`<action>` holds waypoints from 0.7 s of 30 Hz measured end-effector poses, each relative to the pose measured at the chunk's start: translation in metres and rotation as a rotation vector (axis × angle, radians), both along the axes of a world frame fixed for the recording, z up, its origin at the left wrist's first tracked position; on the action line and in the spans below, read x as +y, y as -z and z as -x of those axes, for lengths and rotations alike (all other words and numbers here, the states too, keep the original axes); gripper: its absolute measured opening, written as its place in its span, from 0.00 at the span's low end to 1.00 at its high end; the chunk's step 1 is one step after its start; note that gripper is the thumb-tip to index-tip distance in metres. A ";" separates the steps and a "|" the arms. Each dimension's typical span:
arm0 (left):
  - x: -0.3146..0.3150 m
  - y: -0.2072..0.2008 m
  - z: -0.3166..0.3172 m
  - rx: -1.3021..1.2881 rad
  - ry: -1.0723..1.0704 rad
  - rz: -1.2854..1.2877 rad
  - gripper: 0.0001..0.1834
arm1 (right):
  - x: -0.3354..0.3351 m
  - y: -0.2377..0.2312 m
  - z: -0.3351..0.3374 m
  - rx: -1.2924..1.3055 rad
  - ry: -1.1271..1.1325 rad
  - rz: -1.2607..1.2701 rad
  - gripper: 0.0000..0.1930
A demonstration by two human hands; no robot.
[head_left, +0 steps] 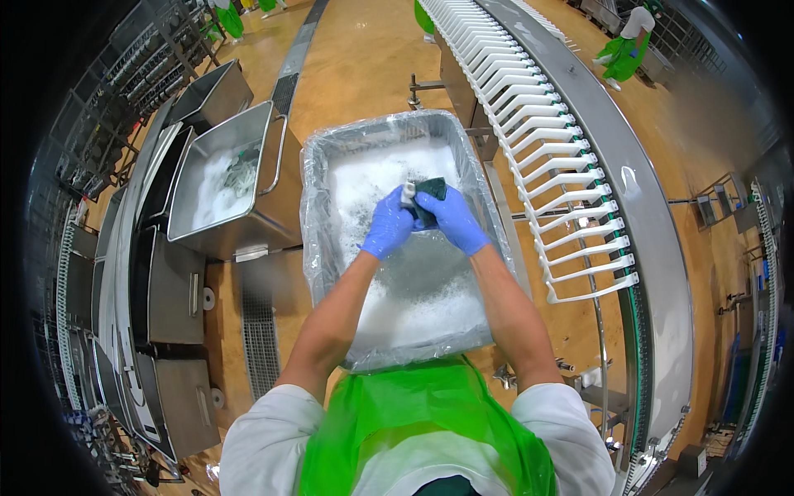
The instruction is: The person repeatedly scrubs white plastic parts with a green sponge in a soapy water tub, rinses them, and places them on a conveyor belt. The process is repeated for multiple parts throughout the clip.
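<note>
Both my hands wear blue gloves and meet above a plastic-lined tub [317, 248] of soapy water. My right hand [452, 218] is closed on a dark green scouring pad [432, 190]. Against the pad, my left hand [389, 225] grips a small whitish piece [408, 195]; my fingers cover most of it, so its kind cannot be made out. White foam [351, 178] covers much of the water, with a greyer patch of water [422, 264] below my hands.
To the left stands a metal bin [269, 153] with foam and greenish things inside. More steel bins [178, 289] line that side. A curved conveyor [612, 165] with white slats [550, 178] runs along the right. Floor drains [260, 331] lie at left; people in green aprons [624, 54] are farther off.
</note>
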State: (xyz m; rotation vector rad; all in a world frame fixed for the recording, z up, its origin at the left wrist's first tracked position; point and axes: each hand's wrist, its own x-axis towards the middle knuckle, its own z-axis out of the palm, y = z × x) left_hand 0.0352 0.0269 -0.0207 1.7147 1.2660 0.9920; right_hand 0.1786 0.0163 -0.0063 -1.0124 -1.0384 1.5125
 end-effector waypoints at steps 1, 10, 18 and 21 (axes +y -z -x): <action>0.001 -0.008 0.008 -0.004 0.015 -0.005 0.14 | -0.008 -0.010 0.002 0.048 -0.042 -0.009 0.14; 0.011 -0.002 0.014 -0.201 0.191 0.072 0.10 | -0.013 -0.029 -0.014 -0.016 -0.187 0.004 0.17; 0.002 -0.008 0.010 -0.074 0.176 -0.064 0.04 | -0.018 -0.045 -0.005 -0.124 -0.126 0.049 0.15; 0.005 -0.017 0.020 -0.093 0.234 0.133 0.08 | -0.016 -0.028 -0.010 0.001 -0.136 -0.006 0.14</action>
